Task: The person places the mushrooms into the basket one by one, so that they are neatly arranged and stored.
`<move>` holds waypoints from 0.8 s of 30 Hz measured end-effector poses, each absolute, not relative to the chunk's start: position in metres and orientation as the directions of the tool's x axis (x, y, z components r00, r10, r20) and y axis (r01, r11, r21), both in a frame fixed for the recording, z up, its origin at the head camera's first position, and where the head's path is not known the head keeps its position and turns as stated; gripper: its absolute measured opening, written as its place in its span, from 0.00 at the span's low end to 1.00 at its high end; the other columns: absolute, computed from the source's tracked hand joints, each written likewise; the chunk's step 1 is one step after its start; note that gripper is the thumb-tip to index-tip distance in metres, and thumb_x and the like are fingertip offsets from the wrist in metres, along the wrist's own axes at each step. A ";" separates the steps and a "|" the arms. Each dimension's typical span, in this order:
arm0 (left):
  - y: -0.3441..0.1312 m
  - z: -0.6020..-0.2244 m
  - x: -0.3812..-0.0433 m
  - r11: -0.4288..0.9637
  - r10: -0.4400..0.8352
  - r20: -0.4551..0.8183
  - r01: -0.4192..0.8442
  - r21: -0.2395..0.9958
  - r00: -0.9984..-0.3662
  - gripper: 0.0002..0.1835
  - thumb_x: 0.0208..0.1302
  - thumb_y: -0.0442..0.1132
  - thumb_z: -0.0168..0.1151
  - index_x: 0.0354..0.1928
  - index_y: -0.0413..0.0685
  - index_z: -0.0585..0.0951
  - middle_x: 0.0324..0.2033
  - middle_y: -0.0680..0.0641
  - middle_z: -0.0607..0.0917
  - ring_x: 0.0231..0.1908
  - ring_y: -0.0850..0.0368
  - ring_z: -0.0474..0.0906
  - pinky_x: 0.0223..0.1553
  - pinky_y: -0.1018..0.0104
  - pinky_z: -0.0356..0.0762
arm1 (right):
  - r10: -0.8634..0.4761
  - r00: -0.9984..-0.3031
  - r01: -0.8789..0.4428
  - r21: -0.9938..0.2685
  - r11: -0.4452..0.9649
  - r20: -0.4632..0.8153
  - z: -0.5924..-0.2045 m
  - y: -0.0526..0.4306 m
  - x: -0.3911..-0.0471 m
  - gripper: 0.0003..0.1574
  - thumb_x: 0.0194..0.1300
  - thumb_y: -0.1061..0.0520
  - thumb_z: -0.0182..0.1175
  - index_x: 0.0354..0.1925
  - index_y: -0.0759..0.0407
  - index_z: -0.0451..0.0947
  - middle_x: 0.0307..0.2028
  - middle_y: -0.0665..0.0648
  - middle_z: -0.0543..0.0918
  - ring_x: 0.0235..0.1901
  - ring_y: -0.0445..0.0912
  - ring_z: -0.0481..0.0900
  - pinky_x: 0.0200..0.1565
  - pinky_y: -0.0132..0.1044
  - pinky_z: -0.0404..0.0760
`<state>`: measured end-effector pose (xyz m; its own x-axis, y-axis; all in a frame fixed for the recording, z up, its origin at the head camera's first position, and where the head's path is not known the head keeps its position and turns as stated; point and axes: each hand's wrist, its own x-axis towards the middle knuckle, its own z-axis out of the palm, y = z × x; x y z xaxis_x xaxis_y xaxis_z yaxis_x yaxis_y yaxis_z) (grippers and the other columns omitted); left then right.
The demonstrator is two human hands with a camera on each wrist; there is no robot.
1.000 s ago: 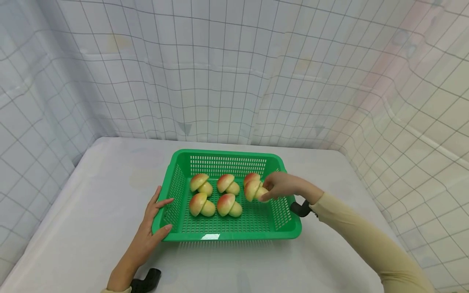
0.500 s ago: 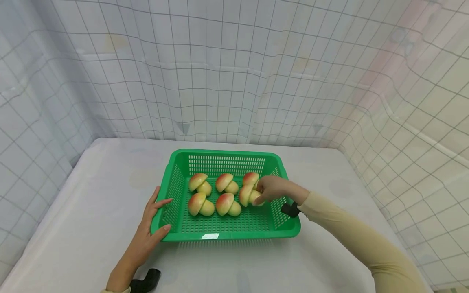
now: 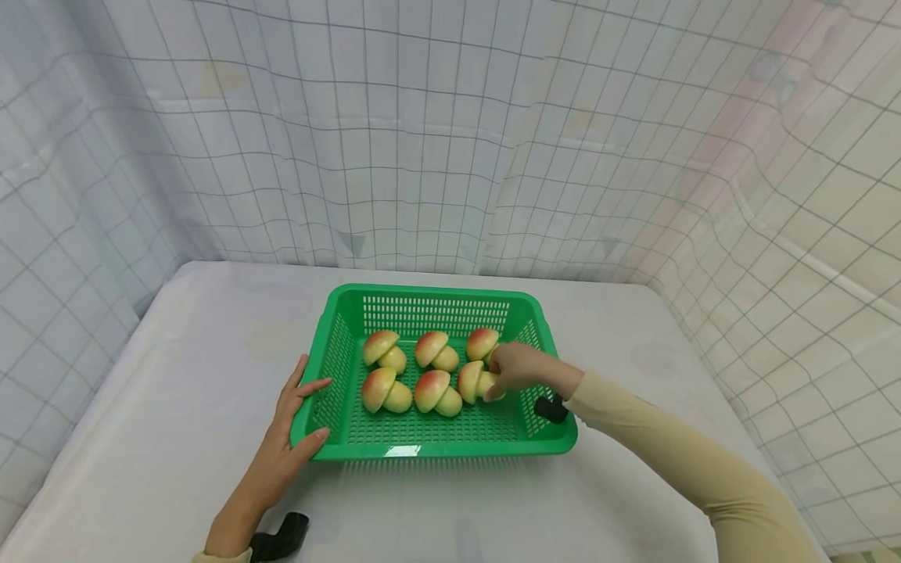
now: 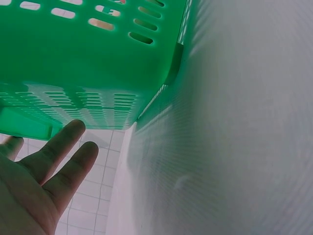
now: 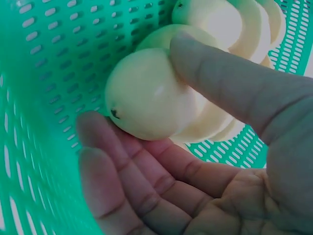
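Note:
A green plastic basket (image 3: 450, 451) stands on the white-covered table, holding several mushrooms in two rows. Each has a yellow cap blushed red and a pale yellow stem. My right hand (image 3: 521, 367) reaches in over the right side and holds the front right mushroom (image 3: 468, 381) by its stem. In the right wrist view the thumb (image 5: 215, 68) lies on top of that stem, with fingers beneath. Behind it sits another mushroom (image 3: 482, 344), partly hidden by the hand. My left hand (image 3: 274, 446) rests at the basket's front left corner, fingers straight and thumb on the rim.
Two mushrooms, one in the middle of the front row (image 3: 438, 393) and one at its left (image 3: 385, 391), lie in the basket. A white gridded curtain (image 3: 422, 156) hangs behind and at both sides of the table (image 3: 141, 407).
My right hand has moved left and slightly down with the mushroom, bringing it beside the front middle one. My left hand stays at the basket's corner.

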<state>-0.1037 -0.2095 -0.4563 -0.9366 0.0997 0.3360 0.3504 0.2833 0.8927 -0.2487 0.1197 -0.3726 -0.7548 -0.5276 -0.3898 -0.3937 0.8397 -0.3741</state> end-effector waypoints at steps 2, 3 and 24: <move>-0.210 -0.456 -0.104 0.283 0.104 0.340 0.355 0.891 -0.935 0.30 0.63 0.29 0.54 0.68 0.43 0.63 0.73 0.52 0.37 0.71 0.53 0.30 0.54 0.28 0.40 | -0.531 -0.754 -0.401 -0.370 0.838 -0.385 -0.375 0.119 -0.248 0.27 0.51 0.53 0.72 0.19 0.55 0.61 0.16 0.47 0.58 0.18 0.40 0.56 0.23 0.32 0.58; -0.210 -0.456 -0.104 0.281 0.104 0.339 0.355 0.892 -0.935 0.30 0.63 0.29 0.54 0.68 0.43 0.63 0.73 0.52 0.37 0.71 0.53 0.30 0.54 0.28 0.40 | -0.530 -0.755 -0.402 -0.367 0.839 -0.385 -0.376 0.119 -0.248 0.26 0.51 0.53 0.72 0.19 0.55 0.62 0.16 0.47 0.58 0.18 0.40 0.57 0.24 0.32 0.58; -0.209 -0.454 -0.103 0.297 0.091 0.329 0.341 0.892 -0.940 0.30 0.62 0.31 0.54 0.67 0.44 0.64 0.74 0.52 0.38 0.71 0.53 0.30 0.55 0.30 0.41 | -0.494 -0.771 -0.371 -0.347 0.861 -0.402 -0.387 0.115 -0.246 0.21 0.44 0.52 0.77 0.26 0.57 0.73 0.22 0.50 0.74 0.22 0.42 0.68 0.25 0.32 0.66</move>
<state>-0.1029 -0.2086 -0.4544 -0.9398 0.0911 0.3293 0.3413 0.2968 0.8919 -0.2464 0.1149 -0.3870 -0.7710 -0.4941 -0.4017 -0.3714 0.8613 -0.3467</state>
